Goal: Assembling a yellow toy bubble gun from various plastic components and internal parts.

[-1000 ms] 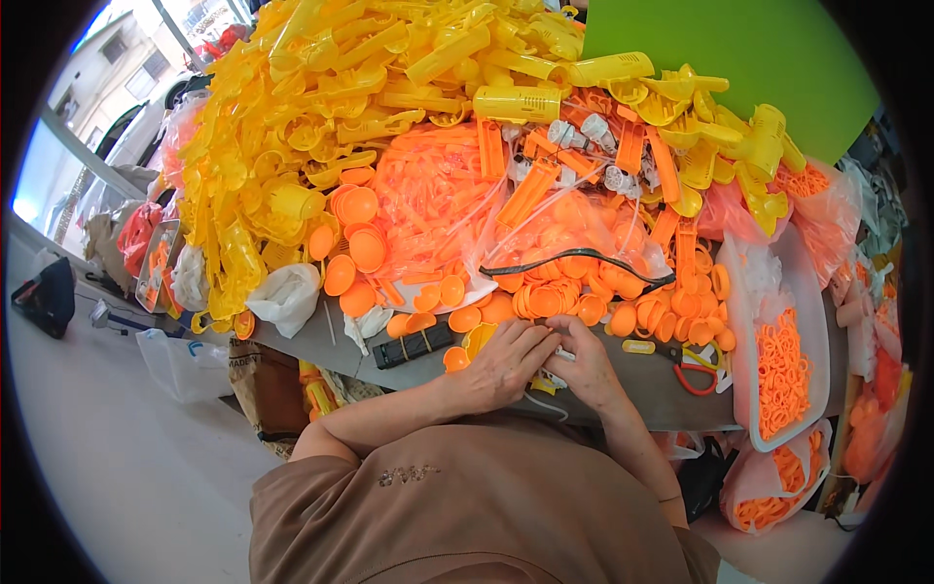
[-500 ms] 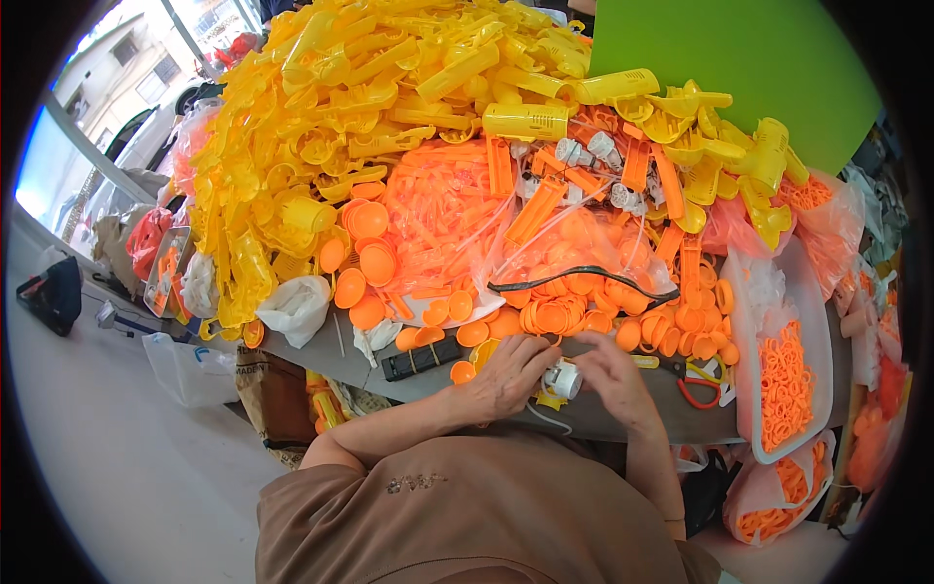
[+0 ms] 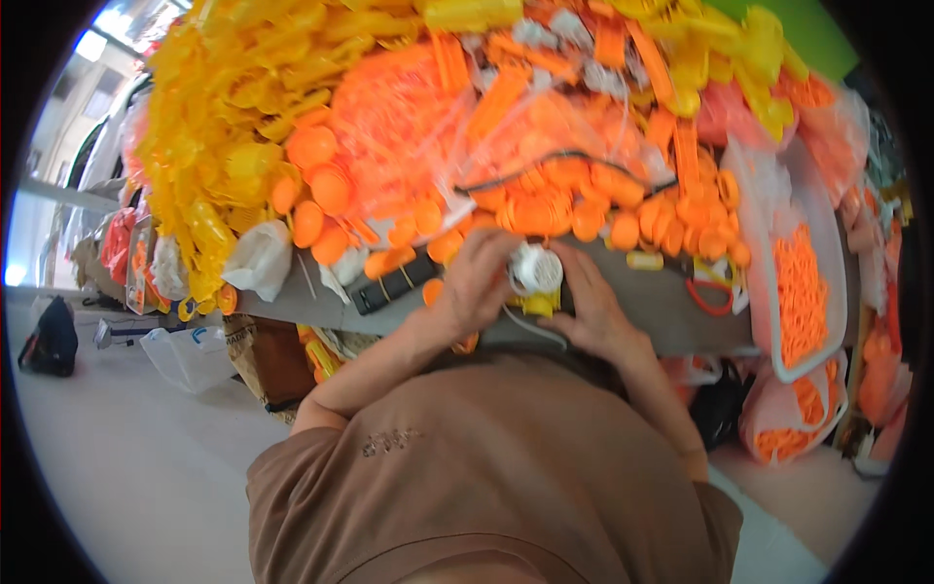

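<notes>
A white round part (image 3: 536, 270) with a perforated face sits on a yellow plastic piece (image 3: 541, 303) between my hands, near the table's front edge. A thin white wire (image 3: 534, 331) curls down beside it. My left hand (image 3: 480, 282) closes on the white part from the left, its fingertips partly hidden. My right hand (image 3: 592, 302) curves round the right side, with the thumb beside the yellow piece. Orange round caps (image 3: 537, 212) lie in a heap just beyond my hands.
A big pile of yellow plastic shells (image 3: 233, 97) fills the back left. A black box (image 3: 392, 283) lies left of my hands, red-handled pliers (image 3: 708, 298) to the right. A translucent bin (image 3: 844, 341) of small orange parts stands at the right edge.
The white part has turned its perforated face upward. My right hand has come down from above and closed in beside it. The view has tilted down, so everything sits higher.
</notes>
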Demonstrator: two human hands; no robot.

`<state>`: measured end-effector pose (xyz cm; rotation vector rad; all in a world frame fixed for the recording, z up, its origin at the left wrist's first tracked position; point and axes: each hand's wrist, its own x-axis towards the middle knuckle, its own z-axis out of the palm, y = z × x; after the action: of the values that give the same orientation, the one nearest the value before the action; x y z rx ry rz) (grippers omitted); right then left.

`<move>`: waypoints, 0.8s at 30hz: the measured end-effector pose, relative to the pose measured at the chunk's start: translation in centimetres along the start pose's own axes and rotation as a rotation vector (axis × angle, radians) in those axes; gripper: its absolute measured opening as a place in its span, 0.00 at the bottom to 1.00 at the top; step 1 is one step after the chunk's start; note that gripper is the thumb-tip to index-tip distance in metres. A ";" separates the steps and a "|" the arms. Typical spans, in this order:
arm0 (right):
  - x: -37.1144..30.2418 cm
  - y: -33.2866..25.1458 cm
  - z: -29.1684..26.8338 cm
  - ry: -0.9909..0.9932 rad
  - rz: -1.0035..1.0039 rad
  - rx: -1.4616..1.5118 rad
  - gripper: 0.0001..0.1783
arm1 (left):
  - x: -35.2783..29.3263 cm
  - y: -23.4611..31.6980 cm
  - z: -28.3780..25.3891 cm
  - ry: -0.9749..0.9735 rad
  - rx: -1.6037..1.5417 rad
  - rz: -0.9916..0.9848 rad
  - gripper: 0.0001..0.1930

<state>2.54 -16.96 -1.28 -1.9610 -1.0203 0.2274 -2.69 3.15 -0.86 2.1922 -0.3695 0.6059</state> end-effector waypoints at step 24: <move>5.7 -2.9 -1.8 -0.021 0.083 0.544 0.43 | 2.2 -1.5 -3.1 -0.040 -0.414 -0.315 0.24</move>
<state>5.45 -13.14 3.28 -1.5061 -0.7862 0.5156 -1.14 6.41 1.09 1.8142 -0.1463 0.2809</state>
